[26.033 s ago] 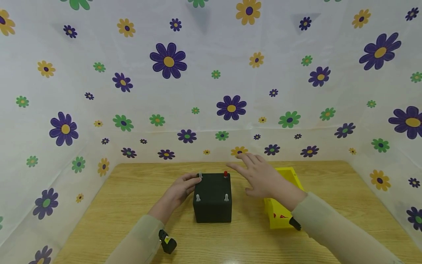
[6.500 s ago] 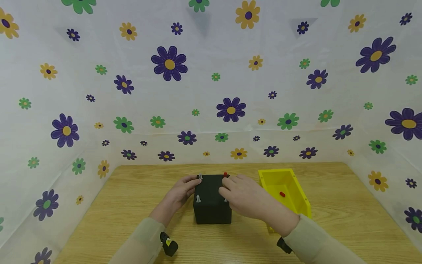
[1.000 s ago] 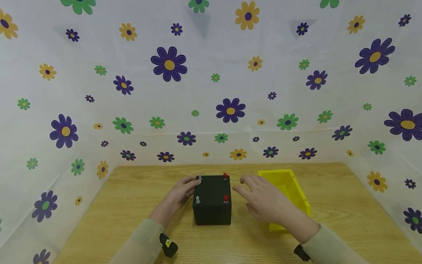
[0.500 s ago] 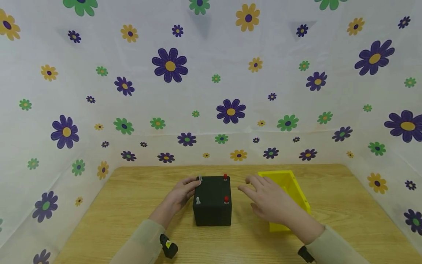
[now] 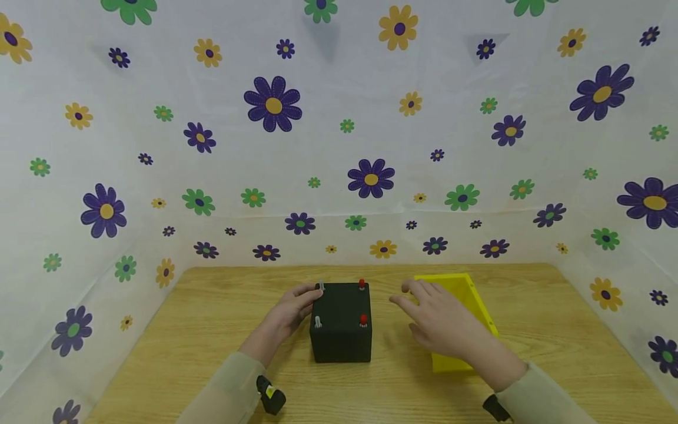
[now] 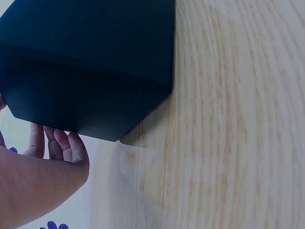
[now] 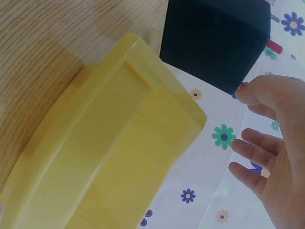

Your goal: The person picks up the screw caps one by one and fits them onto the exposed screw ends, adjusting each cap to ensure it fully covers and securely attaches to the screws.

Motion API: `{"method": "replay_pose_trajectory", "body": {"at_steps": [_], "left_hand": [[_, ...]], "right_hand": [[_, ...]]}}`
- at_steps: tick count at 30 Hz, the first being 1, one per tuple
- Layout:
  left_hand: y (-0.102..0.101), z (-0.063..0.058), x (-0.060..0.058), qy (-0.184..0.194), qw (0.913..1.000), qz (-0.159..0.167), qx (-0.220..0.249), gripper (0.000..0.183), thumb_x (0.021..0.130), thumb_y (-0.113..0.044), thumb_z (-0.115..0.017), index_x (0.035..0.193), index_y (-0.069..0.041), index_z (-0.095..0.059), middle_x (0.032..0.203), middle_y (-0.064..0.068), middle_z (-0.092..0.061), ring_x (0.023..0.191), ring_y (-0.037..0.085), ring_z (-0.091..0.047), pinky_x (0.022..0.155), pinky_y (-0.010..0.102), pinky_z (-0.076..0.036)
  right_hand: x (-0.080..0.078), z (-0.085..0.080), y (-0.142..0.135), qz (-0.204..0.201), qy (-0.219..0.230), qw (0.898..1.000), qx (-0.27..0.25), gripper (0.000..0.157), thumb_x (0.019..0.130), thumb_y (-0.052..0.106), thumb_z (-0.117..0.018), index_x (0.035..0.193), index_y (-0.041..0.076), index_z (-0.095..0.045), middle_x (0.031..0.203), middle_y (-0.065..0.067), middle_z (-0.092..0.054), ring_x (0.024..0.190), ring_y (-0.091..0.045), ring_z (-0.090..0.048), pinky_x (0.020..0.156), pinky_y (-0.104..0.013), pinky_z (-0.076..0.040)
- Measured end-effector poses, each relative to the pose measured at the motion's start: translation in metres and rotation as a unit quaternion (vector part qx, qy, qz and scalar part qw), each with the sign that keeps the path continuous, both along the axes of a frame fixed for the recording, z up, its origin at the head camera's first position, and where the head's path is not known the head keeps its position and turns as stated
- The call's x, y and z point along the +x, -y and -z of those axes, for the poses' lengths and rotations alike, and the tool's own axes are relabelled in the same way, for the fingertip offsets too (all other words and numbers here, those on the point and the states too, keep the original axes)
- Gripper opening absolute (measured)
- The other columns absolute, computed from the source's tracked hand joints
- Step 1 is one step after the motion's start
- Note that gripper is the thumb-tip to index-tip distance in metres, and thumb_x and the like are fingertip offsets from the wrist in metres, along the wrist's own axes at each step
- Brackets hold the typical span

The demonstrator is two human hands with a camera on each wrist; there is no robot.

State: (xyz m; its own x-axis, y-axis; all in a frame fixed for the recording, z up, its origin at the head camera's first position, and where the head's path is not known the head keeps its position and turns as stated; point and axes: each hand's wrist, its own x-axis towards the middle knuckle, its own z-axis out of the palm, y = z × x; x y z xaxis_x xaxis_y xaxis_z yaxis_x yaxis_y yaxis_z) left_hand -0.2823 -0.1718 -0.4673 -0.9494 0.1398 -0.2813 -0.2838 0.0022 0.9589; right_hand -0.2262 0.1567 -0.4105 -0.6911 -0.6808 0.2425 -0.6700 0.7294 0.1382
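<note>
A black box point(image 5: 341, 309) stands mid-table with a toggle switch near each top corner. Both right-hand switches wear red caps, one at the back point(image 5: 362, 284) and one in front point(image 5: 363, 320). The two left switches show bare metal levers point(image 5: 318, 322). My left hand point(image 5: 291, 309) rests on the box's left side, fingers extended and a fingertip beside the back lever; in the left wrist view, its fingers point(image 6: 62, 145) lie partly behind the box. My right hand point(image 5: 445, 324) hovers with spread fingers between the box and the yellow bin point(image 5: 442, 277), holding nothing.
The open yellow bin point(image 7: 95, 143) stands right of the box, its inside partly hidden by my right hand and forearm. A flower-print sheet point(image 5: 339, 147) encloses the wooden table point(image 5: 222, 330) at the back and sides.
A red cap now sits on the front right switch, where my right fingers worked 6.5 s ago. Over the last second my right hand drew rightward from the box. My left hand stayed put.
</note>
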Motion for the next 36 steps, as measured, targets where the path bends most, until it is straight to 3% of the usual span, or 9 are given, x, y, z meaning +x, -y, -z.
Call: {"method": "replay_pose_trajectory", "body": {"at_steps": [4,11,18,25,36], "left_hand": [[-0.001,0.000,-0.001,-0.001,1.0000,-0.002,0.000,0.051,0.107,-0.020,-0.061,0.151,0.004,-0.049,0.146,0.017,-0.061,0.121,0.020,-0.066,0.132,0.056,-0.027],[-0.001,0.000,-0.001,-0.009,0.9999,-0.008,0.002,0.046,0.107,-0.017,-0.061,0.146,0.005,-0.054,0.120,0.001,-0.072,0.101,0.009,-0.068,0.128,0.054,-0.033],[0.000,0.000,0.000,-0.005,0.9999,-0.010,-0.001,0.048,0.107,-0.018,-0.062,0.148,0.005,-0.052,0.131,0.008,-0.069,0.103,0.010,-0.068,0.130,0.054,-0.031],[0.000,0.001,0.001,-0.007,0.9999,-0.006,0.003,0.046,0.107,-0.017,-0.061,0.147,0.005,-0.053,0.123,0.003,-0.070,0.099,0.007,-0.068,0.128,0.053,-0.033],[0.000,0.001,0.000,-0.007,1.0000,0.001,0.002,0.049,0.108,-0.019,-0.061,0.149,0.004,-0.050,0.136,0.010,-0.065,0.113,0.014,-0.066,0.131,0.054,-0.029]], "right_hand": [[0.000,0.001,-0.003,0.001,-0.004,1.000,-0.007,0.057,0.091,0.023,-0.085,0.143,0.016,-0.062,0.144,-0.017,-0.059,0.130,-0.035,-0.062,0.111,-0.052,-0.055],[0.001,0.003,-0.009,-0.001,-0.013,1.000,-0.010,0.056,0.090,0.020,-0.085,0.141,0.014,-0.063,0.140,-0.018,-0.061,0.127,-0.036,-0.063,0.108,-0.052,-0.056],[0.000,0.006,-0.013,-0.002,-0.021,1.000,-0.015,0.054,0.089,0.019,-0.085,0.139,0.012,-0.064,0.135,-0.017,-0.063,0.124,-0.034,-0.063,0.103,-0.049,-0.059],[0.000,0.010,-0.017,0.001,-0.031,0.999,-0.015,0.053,0.089,0.021,-0.086,0.137,0.013,-0.064,0.128,-0.013,-0.063,0.114,-0.028,-0.063,0.095,-0.044,-0.060],[0.001,0.008,-0.023,0.017,-0.021,1.000,-0.012,0.055,0.089,0.021,-0.086,0.139,0.013,-0.064,0.133,-0.015,-0.062,0.121,-0.032,-0.064,0.104,-0.049,-0.058]]}}
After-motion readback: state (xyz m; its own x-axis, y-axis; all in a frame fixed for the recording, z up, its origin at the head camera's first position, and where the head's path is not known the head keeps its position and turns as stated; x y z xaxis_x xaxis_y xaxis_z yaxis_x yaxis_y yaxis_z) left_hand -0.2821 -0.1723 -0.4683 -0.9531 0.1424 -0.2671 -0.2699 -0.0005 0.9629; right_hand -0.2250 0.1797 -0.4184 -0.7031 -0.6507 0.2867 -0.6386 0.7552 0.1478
